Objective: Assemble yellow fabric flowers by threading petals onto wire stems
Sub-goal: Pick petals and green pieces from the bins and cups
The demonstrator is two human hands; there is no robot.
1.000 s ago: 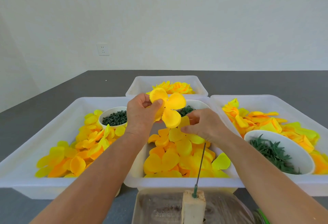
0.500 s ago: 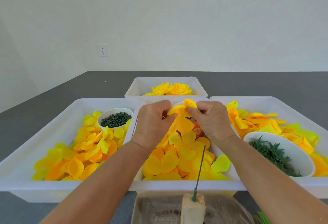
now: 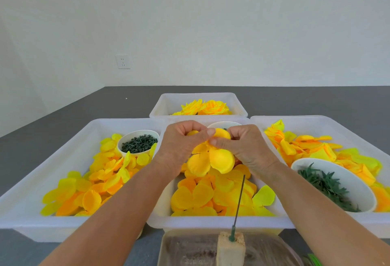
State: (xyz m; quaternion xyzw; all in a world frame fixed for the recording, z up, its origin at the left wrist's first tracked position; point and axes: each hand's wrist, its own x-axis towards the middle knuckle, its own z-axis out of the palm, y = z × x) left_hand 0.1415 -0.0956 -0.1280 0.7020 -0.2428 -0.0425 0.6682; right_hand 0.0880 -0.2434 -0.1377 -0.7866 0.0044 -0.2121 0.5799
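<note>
I am holding a yellow petal piece (image 3: 211, 159) up over the middle tray (image 3: 211, 220); my left hand (image 3: 179, 149) and my right hand (image 3: 247, 149) are both pinching its top edge, thumbs and fingertips pressed close together; the lower petals are hanging down loose; I think I am getting the petals ready to go on the wire, maybe finding the little hole in the middle, but I cannot see the hole from here; the wire stem (image 3: 239, 199) is standing up in a small block (image 3: 231, 249) near me, leaning a bit, with its tip bare; next I am needing to bring the piece down to that thin tip and line it up well, which looks fiddly; loose petals are filling the trays on each side; a bowl of small dark green bits (image 3: 138, 143) is sitting on the left and a bowl of green leaves (image 3: 333, 185) on the right; finished flowers (image 3: 204, 108) are lying in the far tray; nothing is blocking the wire
</note>
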